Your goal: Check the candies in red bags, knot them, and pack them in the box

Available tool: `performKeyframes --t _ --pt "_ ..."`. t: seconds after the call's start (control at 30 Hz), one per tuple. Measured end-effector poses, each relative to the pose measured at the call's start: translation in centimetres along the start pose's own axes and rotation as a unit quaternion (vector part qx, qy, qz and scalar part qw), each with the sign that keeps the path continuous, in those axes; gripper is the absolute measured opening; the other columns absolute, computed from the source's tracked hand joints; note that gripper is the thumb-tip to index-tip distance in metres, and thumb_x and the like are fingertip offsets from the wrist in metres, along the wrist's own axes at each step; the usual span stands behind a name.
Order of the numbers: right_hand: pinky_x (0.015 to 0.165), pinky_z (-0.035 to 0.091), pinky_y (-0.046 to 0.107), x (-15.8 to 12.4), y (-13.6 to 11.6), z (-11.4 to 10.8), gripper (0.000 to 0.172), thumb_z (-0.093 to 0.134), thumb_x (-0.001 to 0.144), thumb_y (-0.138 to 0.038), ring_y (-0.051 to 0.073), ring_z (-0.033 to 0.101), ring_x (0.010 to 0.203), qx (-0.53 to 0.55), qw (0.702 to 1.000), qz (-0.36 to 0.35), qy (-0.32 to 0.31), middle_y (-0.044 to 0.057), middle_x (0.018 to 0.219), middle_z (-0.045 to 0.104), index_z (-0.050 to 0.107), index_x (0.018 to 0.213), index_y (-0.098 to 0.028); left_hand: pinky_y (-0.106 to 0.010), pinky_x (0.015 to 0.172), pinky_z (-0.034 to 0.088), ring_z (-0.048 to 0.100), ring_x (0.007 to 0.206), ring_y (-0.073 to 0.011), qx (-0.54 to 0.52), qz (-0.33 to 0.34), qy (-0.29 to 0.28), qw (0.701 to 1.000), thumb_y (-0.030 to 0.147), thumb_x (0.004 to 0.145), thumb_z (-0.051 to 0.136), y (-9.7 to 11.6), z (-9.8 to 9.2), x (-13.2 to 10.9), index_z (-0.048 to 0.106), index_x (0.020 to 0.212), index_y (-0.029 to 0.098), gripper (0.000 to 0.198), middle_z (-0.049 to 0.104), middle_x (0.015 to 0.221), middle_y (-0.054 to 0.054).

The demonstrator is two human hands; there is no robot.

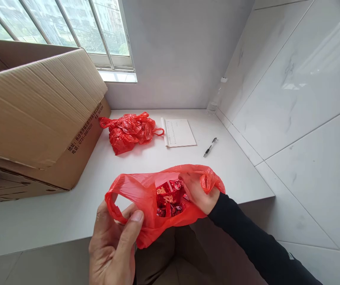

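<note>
A red plastic bag [142,198] is held open at the near edge of the white counter [69,213]. My left hand [113,245] pinches the bag's left handle between thumb and fingers. My right hand [196,192], in a black sleeve, grips the bag's right rim with fingers curled into the opening. Inside the bag lie several small red wrapped packets [168,198]. A second red plastic bag [128,130], tied and bulging, rests farther back on the counter.
A large open cardboard box [36,114] fills the counter's left side. A notepad [178,132] and a black pen [210,147] lie at the back right. Tiled wall runs along the right; a window sits behind.
</note>
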State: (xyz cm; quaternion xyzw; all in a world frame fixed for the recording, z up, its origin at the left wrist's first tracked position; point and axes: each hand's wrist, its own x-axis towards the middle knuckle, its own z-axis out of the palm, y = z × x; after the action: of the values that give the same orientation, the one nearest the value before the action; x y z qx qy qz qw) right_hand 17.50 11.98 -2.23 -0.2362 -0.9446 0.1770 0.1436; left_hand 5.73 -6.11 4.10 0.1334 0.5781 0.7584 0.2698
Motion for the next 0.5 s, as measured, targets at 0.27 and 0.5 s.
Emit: performKeyframes --t 0.27,0.5 --pt "0.09 0.053 0.039 0.3 1.1 1.2 0.03 0.048 0.089 -0.018 0.024 0.064 0.098 -0.011 1.0 -0.024 -0.005 0.009 0.107 0.067 0.06 0.117 -0.019 -0.019 0.071 0.06 0.071 0.083 -0.0163 0.029 -0.001 -0.013 0.999 0.034 0.079 0.08 -0.5 0.0 0.0 0.069 0.113 0.029 0.037 0.074 0.111 0.0" --pt "0.097 0.05 0.04 1.0 0.3 0.0 0.03 0.042 0.097 -0.022 0.025 0.065 0.104 -0.012 0.999 0.04 0.008 0.009 0.112 0.068 0.057 0.123 -0.02 -0.018 0.071 0.059 0.071 0.089 -0.0177 0.039 -0.004 -0.019 0.999 0.035 0.081 0.077 -0.5 0.1 0.1 0.066 0.117 0.031 0.038 0.073 0.113 0.0"
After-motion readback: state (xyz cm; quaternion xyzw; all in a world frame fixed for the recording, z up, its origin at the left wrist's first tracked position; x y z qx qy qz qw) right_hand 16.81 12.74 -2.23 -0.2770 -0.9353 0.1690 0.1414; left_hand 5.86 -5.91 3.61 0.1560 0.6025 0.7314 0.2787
